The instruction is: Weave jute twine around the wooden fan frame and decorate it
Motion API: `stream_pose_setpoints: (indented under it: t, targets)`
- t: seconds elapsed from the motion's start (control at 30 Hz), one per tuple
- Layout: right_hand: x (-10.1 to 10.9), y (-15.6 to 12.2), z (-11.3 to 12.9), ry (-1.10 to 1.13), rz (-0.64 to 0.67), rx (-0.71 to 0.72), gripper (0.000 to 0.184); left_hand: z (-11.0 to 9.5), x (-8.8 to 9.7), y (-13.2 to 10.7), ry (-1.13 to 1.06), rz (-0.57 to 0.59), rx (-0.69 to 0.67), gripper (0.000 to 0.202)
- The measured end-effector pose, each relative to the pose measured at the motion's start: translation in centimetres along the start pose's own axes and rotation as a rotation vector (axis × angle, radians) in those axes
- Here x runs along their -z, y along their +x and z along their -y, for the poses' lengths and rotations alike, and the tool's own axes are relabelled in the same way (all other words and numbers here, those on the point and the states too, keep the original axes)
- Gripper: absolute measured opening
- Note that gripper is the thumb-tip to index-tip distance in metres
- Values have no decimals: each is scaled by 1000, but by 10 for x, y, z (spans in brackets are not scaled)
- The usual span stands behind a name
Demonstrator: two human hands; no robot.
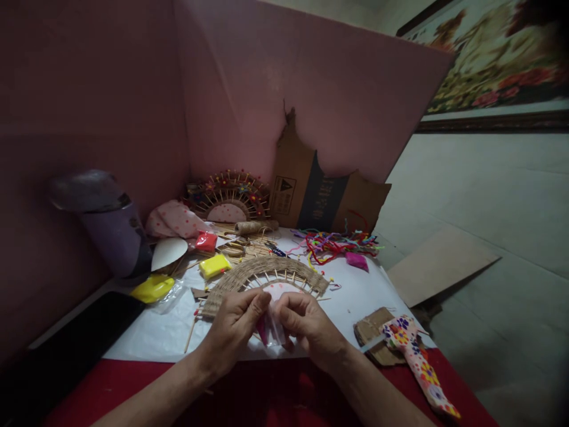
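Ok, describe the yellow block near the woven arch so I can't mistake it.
Start at the woven half-circle arch above the hands. Just past its left end lies the yellow block, wrapped and rectangular. The red packet sits behind it; the other yellow piece, further left, is rounder.

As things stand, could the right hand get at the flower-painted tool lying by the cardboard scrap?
Probably not at once: the right hand and left hand both pinch a small pink packet. The way to the painted tool looks open.
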State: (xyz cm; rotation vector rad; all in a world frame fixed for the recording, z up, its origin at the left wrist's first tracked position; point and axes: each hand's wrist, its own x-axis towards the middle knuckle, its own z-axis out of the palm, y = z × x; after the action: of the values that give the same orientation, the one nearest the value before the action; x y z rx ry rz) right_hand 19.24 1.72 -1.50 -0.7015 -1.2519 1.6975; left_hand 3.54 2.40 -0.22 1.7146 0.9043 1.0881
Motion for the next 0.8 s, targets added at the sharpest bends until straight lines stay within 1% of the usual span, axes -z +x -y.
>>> stream_pose_setpoints:
  t: [0.27,0.47,0.63,0.8]
  targets:
    - [-1,1,-2,44,-22,-19,31,0,-1,-2,-29,-1,-80,45]
    - [-2,0,1,34,6,-2,26,0,-2,-3,-85,10,-56,42]
    - [-5,-1,5,-43,3,35,26,-3,0,-3,-48,-62,-73,44]
    - [-6,0,4,-89,4,20,30,-2,1,-2,20,-69,-73,46]
